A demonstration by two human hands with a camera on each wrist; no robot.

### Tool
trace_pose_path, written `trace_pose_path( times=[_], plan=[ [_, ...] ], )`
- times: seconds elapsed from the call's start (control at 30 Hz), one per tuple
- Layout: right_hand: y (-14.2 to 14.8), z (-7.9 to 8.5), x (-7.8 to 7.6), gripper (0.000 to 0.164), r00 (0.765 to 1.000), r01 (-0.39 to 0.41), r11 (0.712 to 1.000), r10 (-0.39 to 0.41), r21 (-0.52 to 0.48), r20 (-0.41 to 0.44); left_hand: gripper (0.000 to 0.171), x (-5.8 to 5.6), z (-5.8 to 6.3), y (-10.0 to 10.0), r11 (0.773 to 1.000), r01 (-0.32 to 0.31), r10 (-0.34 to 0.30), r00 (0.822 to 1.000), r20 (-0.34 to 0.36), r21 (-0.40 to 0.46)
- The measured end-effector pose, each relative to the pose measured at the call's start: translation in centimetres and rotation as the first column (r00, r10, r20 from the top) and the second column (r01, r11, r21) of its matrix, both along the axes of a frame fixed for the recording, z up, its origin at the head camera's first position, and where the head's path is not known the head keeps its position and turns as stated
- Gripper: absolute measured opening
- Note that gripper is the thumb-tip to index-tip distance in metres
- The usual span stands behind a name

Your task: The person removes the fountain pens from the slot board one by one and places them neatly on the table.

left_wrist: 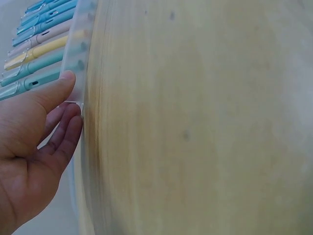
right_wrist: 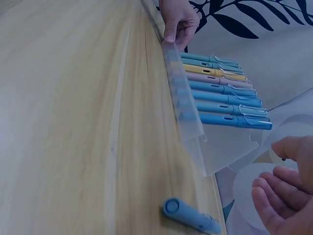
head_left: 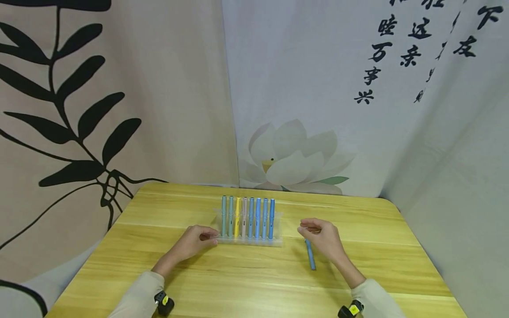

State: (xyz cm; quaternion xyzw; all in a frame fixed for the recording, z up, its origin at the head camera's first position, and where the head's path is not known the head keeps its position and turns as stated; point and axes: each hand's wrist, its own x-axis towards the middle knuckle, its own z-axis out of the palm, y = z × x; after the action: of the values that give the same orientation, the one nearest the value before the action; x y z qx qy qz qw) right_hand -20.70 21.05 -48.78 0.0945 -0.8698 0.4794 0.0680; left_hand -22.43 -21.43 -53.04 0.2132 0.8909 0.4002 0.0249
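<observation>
A translucent plastic pen rack stands on the table with several upright pens in a row: green, yellow, pinkish and blue ones, such as the yellow pen. My left hand holds the rack's left end, with the thumb on its front edge and the fingers curled by the corner. A single blue pen lies on the table to the right of the rack. Just over its far end hovers my right hand, fingers loosely bent and holding nothing; the right wrist view shows a gap between that hand and the blue pen.
The wooden table reaches back to a printed curtain with plant and lotus designs. Another pale curtain hangs at the right. A small black device with a yellow mark sits on each wrist.
</observation>
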Motion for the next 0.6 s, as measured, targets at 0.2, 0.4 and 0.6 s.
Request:
trace_pose_path(
  times=[0.2, 0.4, 0.6],
  plan=[
    [-1.5, -0.3, -0.6, 0.029, 1.0, -0.023, 0.997, 0.023, -0.074, 0.002, 0.024, 0.1, 0.1, 0.0, 1.0, 0.005, -0.005, 1.0, 0.0, 0.003],
    [-3.1, -1.1, -1.3, 0.03, 0.998, -0.054, 0.992, 0.055, -0.111, 0.012, 0.023, 0.3, 0.2, 0.0, 1.0, -0.001, 0.001, 1.0, 0.005, 0.005],
    [-4.6, -1.8, -1.9, 0.029, 0.998, -0.052, 0.992, 0.056, -0.117, 0.03, 0.023, 0.3, 0.2, 0.0, 1.0, -0.005, 0.005, 1.0, 0.005, 0.005]
  ],
)
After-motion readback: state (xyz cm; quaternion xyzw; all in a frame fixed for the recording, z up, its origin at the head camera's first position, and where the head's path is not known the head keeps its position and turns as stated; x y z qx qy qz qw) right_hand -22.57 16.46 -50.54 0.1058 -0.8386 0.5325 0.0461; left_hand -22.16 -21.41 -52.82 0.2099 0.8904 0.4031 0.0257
